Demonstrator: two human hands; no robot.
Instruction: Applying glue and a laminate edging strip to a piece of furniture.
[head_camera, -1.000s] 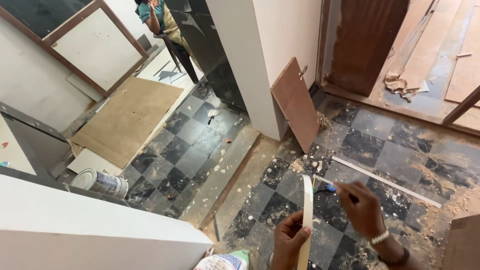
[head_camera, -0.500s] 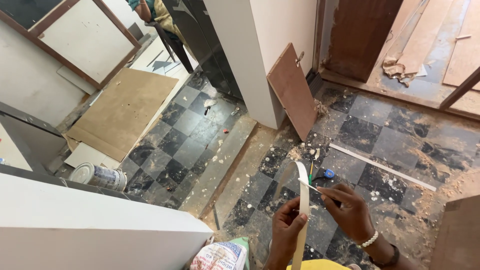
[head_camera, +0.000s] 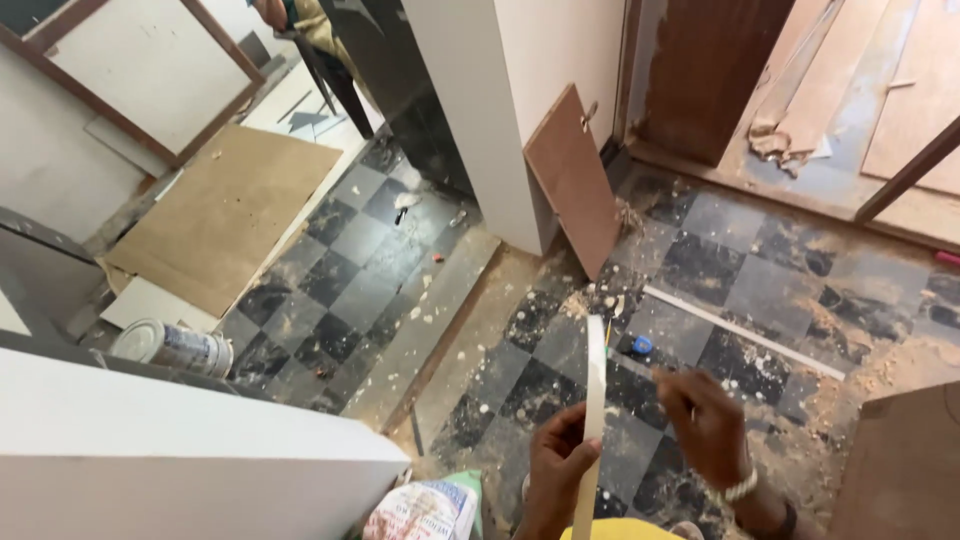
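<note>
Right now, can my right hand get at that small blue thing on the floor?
Probably yes: the right hand hangs just above the small blue object on the checkered floor, nothing between, though stooping looks needed.

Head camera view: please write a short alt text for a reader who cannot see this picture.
Seen from above, the left hand holds a thin white strip upright while the right hand pinches something small beside it. Below lies a dusty black-and-grey checkered floor with a brown board leaning on a white column and a metal can at left.
</note>
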